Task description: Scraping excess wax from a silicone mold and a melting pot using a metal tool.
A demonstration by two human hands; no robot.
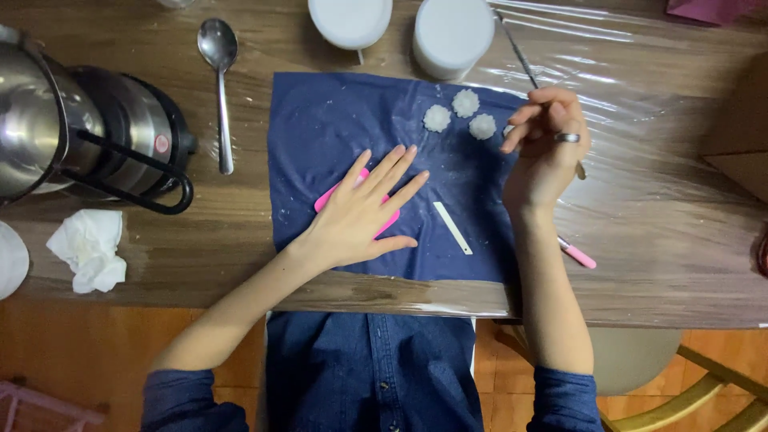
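My left hand (364,212) lies flat, fingers spread, pressing on a pink flat tool (330,196) on a dark blue cloth (320,120). My right hand (548,144), with a ring on one finger, hovers at the cloth's right edge with fingers curled near a thin metal tool (518,52); whether it grips anything I cannot tell. Three small white frilly balls (462,114) sit on the cloth just left of that hand. A white flat stick (453,228) lies between my hands. A pink-handled tool (578,255) pokes out under my right wrist.
Two white round containers (448,32) stand at the far edge. A metal spoon (221,88) lies left of the cloth. A steel kettle (72,128) sits at far left, with crumpled tissue (88,250) below it. Clear plastic film (640,120) covers the wooden table (200,256).
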